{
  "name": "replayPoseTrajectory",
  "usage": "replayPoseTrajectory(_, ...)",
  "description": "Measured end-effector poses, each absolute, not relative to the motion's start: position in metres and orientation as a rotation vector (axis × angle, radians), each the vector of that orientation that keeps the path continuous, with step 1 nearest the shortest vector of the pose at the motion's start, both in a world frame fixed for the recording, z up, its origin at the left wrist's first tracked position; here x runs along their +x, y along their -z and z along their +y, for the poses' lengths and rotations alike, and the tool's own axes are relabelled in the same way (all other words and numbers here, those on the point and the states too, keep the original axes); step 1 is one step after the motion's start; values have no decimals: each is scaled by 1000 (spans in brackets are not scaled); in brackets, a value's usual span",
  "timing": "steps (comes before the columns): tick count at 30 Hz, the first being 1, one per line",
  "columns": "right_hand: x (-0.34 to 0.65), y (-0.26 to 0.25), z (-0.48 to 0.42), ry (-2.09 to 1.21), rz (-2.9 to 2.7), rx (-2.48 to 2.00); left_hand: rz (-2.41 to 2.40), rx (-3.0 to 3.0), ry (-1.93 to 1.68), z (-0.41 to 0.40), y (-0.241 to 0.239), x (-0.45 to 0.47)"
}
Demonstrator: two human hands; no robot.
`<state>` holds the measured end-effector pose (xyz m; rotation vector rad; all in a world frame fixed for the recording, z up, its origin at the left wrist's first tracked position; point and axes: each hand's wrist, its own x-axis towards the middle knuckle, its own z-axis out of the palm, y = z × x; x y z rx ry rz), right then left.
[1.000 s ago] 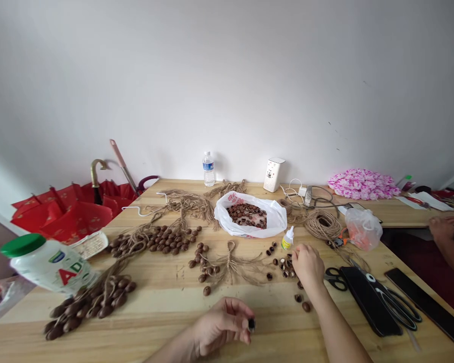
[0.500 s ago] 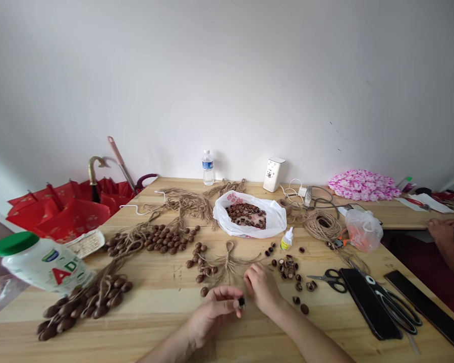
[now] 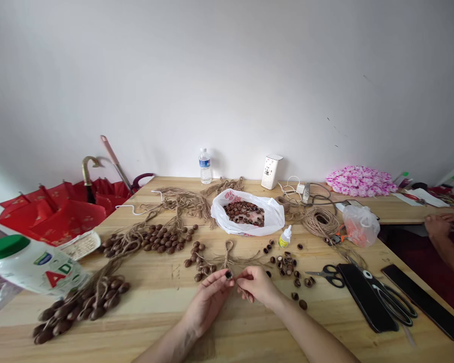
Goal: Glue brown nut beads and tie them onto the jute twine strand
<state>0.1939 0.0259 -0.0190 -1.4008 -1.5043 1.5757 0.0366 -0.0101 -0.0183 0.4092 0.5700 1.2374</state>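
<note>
My left hand [image 3: 207, 303] clamped a shell [image 3: 229, 275] from outside, leaving its hollow uncovered; my right hand [image 3: 262, 287] pinched together, contents unclear.

Left hand [image 3: 207, 306]: bare, slim fingers, rounded thumb. Left forearm [image 3: 170, 344]: bare; faint, uneven mark [image 3: 189, 336] just below the wrist on the inner side, too blurry to tell if it's print, crease or shadow. Right hand [image 3: 262, 288]: bare, smooth rounded back. Right forearm [image 3: 310, 330]: bare too, narrow at wrist, widening evenly toward elbow, surface plain. Nails too small to read on either hand.
</note>
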Motion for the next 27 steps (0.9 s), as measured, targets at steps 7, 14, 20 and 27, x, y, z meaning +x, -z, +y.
replayPoseTrajectory(7, 191, 16, 25, -1772, -1347, -1292, 578, 423, -1228, -8, 21, 38)
replayPoseTrajectory(14, 193, 15, 24, -1797, -1388, -1245, 626, 429, -1211, -8, 21, 38)
replayPoseTrajectory(20, 201, 22, 30, -1122, -1952, -1489, 670, 378, -1254, -9, 21, 37)
replayPoseTrajectory(27, 221, 13, 35, -536, -2128, -1593, 695, 366, -1277, -8, 23, 36)
